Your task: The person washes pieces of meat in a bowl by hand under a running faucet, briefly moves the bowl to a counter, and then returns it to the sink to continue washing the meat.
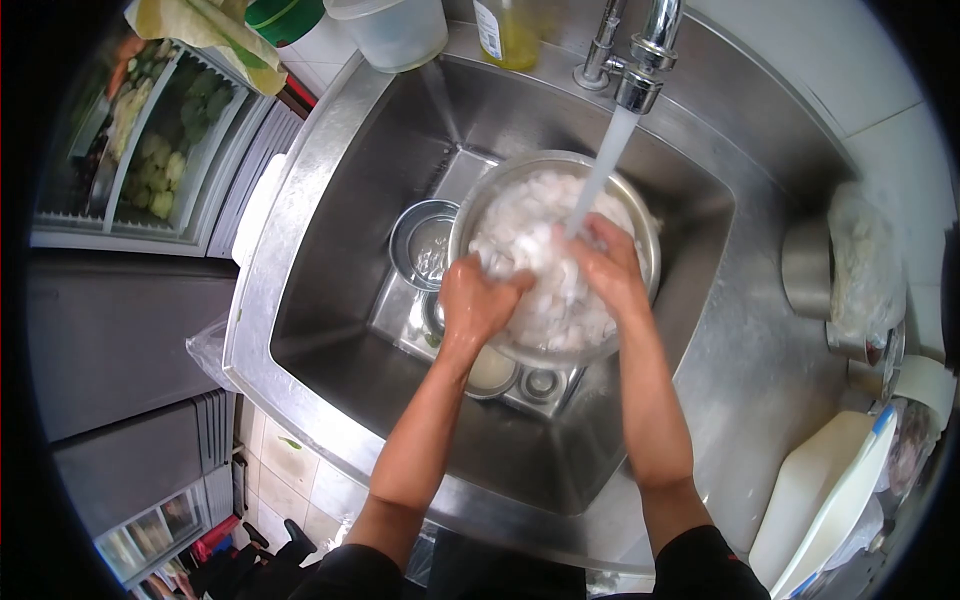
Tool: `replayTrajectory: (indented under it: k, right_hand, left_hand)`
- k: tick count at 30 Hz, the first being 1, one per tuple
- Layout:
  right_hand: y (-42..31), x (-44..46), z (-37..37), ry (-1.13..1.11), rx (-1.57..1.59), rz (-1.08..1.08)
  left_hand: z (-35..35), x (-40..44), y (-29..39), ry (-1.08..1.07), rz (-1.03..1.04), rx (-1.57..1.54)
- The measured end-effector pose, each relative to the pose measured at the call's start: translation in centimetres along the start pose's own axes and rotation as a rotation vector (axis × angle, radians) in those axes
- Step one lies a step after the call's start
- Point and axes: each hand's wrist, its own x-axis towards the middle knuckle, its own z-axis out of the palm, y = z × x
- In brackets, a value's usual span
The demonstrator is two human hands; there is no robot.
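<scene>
A round metal bowl (650,225) in the sink holds many pale, whitish pieces (570,315) in water. Water (606,165) runs from the faucet (640,92) into it. My left hand (480,302) is at the bowl's left side, fingers curled in, and whatever they hold is hidden. Under the stream, at the upper right of the pieces, my right hand (603,262) has bent fingers blurred by motion and partly hidden by water and pieces.
Smaller metal bowls (402,250) lie on the floor of the steel sink (340,300). Behind the sink are a plastic tub (390,35) and a yellow bottle (508,35). Metal pots (806,268) and white trays (815,490) line the right counter. An open-shelved fridge (150,150) stands left.
</scene>
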Motion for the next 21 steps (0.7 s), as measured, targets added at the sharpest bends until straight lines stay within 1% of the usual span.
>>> replayTrajectory:
  k: [3,6,9,12,15,18,20,21]
  right_hand:
    - [0.9,0.2,0.5,0.049,-0.066,-0.100]
    - [1.1,0.3,0.2,-0.036,0.015,-0.041]
    - [1.7,0.7,0.4,-0.045,0.074,-0.083]
    - [1.0,0.5,-0.3,-0.119,0.158,-0.025]
    - [0.9,0.4,-0.3,-0.122,0.204,-0.039]
    - [1.2,0.5,0.1,-0.064,0.159,-0.095]
    - [1.9,0.7,0.6,-0.014,0.097,-0.112]
    - [1.8,0.7,0.8,0.010,0.065,-0.120]
  left_hand:
    - [-0.4,0.2,0.0,-0.003,-0.041,0.003]
    - [-0.1,0.7,-1.1,0.007,-0.035,-0.098]
    - [0.0,0.5,-0.9,0.012,-0.027,-0.030]
    - [0.1,0.6,-1.1,0.004,-0.010,-0.043]
    - [-0.1,0.3,-0.4,-0.030,-0.059,-0.092]
    - [0.8,0.7,-2.1,0.013,0.048,0.034]
    - [1.2,0.7,-2.7,0.034,0.029,-0.015]
    - [1.4,0.7,-3.1,0.058,0.055,-0.010]
